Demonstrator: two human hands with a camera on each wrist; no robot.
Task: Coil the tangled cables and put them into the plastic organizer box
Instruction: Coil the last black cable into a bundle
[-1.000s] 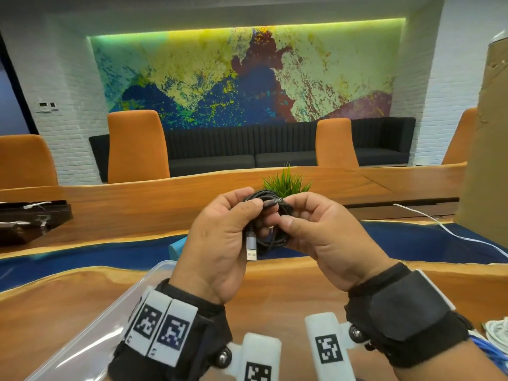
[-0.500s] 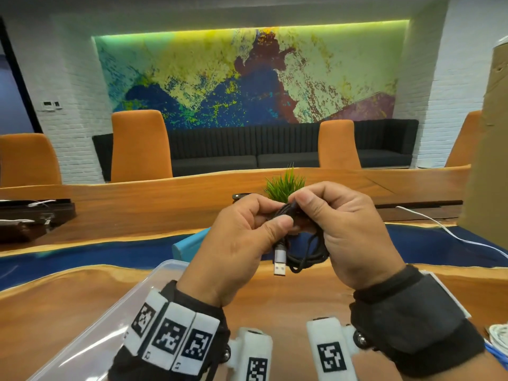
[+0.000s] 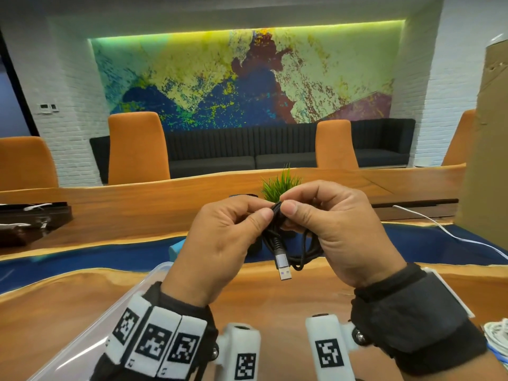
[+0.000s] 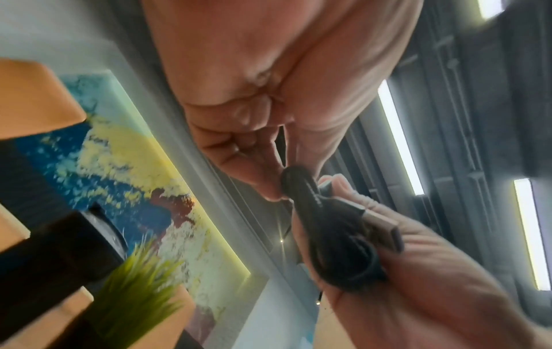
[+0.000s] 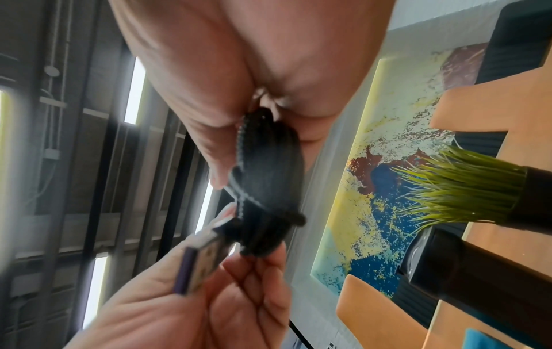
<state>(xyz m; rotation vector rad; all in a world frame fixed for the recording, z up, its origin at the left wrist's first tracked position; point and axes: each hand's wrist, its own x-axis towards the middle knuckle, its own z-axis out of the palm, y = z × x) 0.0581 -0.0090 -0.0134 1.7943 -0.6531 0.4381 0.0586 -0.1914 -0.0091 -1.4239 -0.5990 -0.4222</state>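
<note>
A black braided cable (image 3: 299, 250) is wound into a small coil and held in the air above the wooden table. My left hand (image 3: 220, 243) pinches the top of the coil between thumb and fingers, and my right hand (image 3: 338, 229) pinches it from the other side. A silver USB plug (image 3: 283, 266) hangs down from the bundle. Both wrist views show the black cable (image 4: 334, 238) (image 5: 269, 170) pressed between the fingertips, with the USB plug (image 5: 200, 264) sticking out. The clear plastic organizer box (image 3: 90, 334) lies at the lower left, under my left wrist.
A white cable (image 3: 453, 235) runs across the blue strip of the table (image 3: 275, 306) at the right. More pale cables (image 3: 497, 336) are heaped at the right edge. A green grass plant (image 3: 277, 184) stands behind my hands, and a cardboard box (image 3: 486, 147) rises at the far right.
Both hands have shifted a little to the right with the coil. The right thumb now pinches the top of the bundle, and the USB plug hangs lower and further right.
</note>
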